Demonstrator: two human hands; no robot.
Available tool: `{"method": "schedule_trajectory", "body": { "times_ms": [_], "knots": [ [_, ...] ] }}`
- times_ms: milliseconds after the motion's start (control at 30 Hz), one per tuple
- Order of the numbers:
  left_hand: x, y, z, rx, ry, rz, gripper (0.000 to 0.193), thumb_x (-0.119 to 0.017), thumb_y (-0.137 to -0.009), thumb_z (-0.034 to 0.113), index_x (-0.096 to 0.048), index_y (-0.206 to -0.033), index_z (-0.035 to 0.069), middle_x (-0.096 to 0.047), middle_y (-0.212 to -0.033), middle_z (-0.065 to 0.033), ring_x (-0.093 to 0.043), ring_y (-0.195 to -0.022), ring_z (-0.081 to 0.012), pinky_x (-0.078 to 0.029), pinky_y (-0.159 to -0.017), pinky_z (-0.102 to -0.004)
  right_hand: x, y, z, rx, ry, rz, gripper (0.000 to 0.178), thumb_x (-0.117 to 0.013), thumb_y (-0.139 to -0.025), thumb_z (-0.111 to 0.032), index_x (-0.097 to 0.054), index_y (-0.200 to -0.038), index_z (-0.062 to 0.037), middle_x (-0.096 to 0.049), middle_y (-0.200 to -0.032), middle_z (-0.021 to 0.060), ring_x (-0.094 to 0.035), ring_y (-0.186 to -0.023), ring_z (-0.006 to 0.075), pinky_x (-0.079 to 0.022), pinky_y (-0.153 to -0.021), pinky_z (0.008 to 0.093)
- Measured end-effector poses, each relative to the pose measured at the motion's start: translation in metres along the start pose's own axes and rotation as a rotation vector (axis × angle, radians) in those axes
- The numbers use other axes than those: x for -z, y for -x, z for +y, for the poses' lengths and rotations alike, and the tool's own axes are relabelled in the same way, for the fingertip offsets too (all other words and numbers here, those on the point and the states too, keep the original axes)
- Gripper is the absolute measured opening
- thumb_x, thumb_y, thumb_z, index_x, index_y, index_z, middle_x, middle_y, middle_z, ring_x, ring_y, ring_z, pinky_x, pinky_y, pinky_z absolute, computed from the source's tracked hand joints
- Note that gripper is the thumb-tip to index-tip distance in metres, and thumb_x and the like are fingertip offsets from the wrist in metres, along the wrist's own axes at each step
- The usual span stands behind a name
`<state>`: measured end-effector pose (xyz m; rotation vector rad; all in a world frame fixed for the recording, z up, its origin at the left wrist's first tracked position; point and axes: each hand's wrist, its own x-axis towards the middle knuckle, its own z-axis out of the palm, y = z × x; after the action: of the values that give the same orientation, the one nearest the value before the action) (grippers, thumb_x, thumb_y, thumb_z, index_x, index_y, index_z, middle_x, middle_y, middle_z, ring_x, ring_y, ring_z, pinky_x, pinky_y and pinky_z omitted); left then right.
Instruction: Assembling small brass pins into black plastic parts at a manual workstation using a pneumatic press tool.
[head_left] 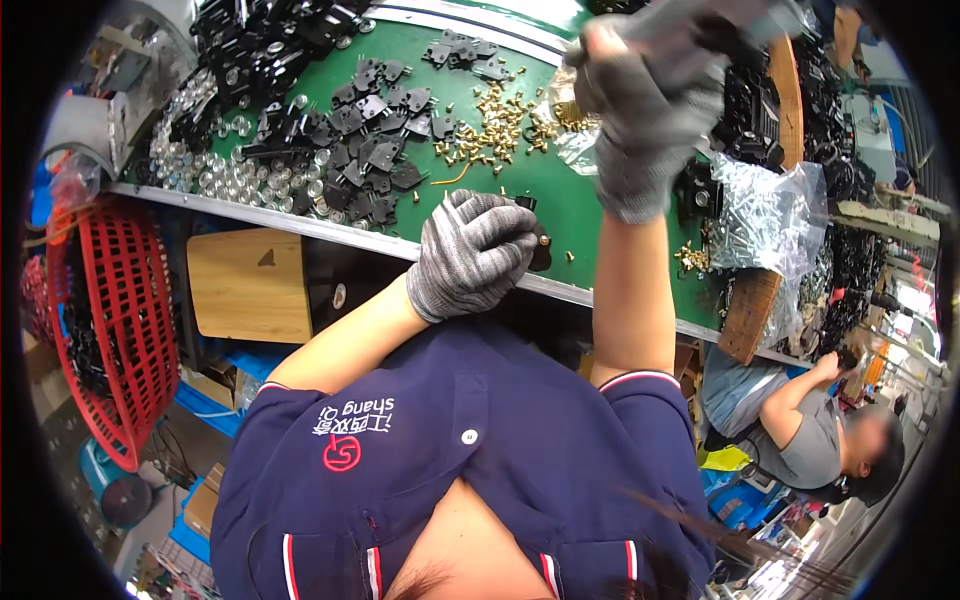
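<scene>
At the front edge of the green table, my left hand, in a grey knit glove, is closed with its fingers curled on a small black flat part. A brass-coloured piece shows on that part; the glove hides much of it. Raised over the table on the right, my gloved right hand grips a dark grey hand tool. Motion blurs the tool, so its exact kind cannot be made out. Beyond my left hand lie loose brass fasteners and a heap of black flat parts.
Clear round pieces spread along the table's left front. A clear bag of screws and a wooden block sit at right. A red basket and a wooden board are at left. Another person works at far right.
</scene>
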<state>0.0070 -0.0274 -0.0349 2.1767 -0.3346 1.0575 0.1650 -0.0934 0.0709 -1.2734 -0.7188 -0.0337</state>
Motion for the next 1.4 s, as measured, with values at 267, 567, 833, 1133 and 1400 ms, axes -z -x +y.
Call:
{"method": "schedule_trajectory", "body": {
  "times_ms": [267, 567, 833, 1133, 1400],
  "knots": [
    [0.002, 0.002, 0.001, 0.017, 0.014, 0.014, 0.018, -0.073, -0.067, 0.008, -0.067, -0.084, 0.009, -0.068, -0.094, -0.0042, -0.067, -0.078, -0.0260, -0.050, -0.065, -0.0390, 0.019, 0.066, -0.038, -0.296, -0.069, -0.127, 0.061, -0.072, -0.080, -0.006, -0.041, -0.133, -0.0001, -0.060, -0.083, 0.0068, -0.063, -0.073, 0.0176, -0.055, -0.066, 0.0327],
    [0.005, 0.000, 0.005, 0.030, -0.004, -0.017, 0.022, -0.074, -0.066, 0.009, -0.068, -0.087, 0.010, -0.068, -0.093, -0.0045, -0.067, -0.078, -0.0262, -0.050, -0.063, -0.0393, 0.018, 0.084, -0.028, -0.237, 0.174, -0.132, 0.064, -0.070, -0.083, -0.009, -0.036, -0.137, 0.0002, -0.060, -0.081, 0.0103, -0.064, -0.071, 0.0221, -0.057, -0.068, 0.0353],
    [0.002, 0.002, 0.000, 0.012, -0.012, -0.025, 0.021, -0.074, -0.066, 0.009, -0.069, -0.086, 0.010, -0.068, -0.094, -0.0055, -0.067, -0.078, -0.0265, -0.050, -0.062, -0.0396, 0.031, 0.077, -0.025, -0.371, -0.163, -0.262, 0.054, -0.067, -0.079, 0.003, -0.047, -0.130, -0.0018, -0.061, -0.087, 0.0019, -0.058, -0.080, 0.0108, -0.049, -0.080, 0.0277],
    [0.006, 0.003, 0.002, -0.009, 0.024, -0.040, 0.021, -0.074, -0.068, 0.007, -0.068, -0.087, 0.009, -0.067, -0.093, -0.0062, -0.067, -0.079, -0.0274, -0.051, -0.063, -0.0413, 0.045, 0.088, -0.009, -0.268, -0.004, -0.298, 0.057, -0.070, -0.080, -0.003, -0.045, -0.132, -0.0018, -0.063, -0.092, 0.0055, -0.058, -0.080, 0.0124, -0.048, -0.080, 0.0265],
    [0.029, -0.009, 0.000, 0.134, 0.195, -0.087, 0.025, -0.078, -0.071, 0.009, -0.072, -0.095, 0.007, -0.068, -0.097, -0.0110, -0.066, -0.086, -0.0312, -0.053, -0.072, -0.0393, 0.029, 0.069, -0.035, -0.245, -0.198, -0.210, 0.064, -0.081, -0.079, -0.017, -0.052, -0.133, -0.0014, -0.064, -0.104, 0.0073, -0.061, -0.097, 0.0179, -0.050, -0.087, 0.0337]
  ]
}}
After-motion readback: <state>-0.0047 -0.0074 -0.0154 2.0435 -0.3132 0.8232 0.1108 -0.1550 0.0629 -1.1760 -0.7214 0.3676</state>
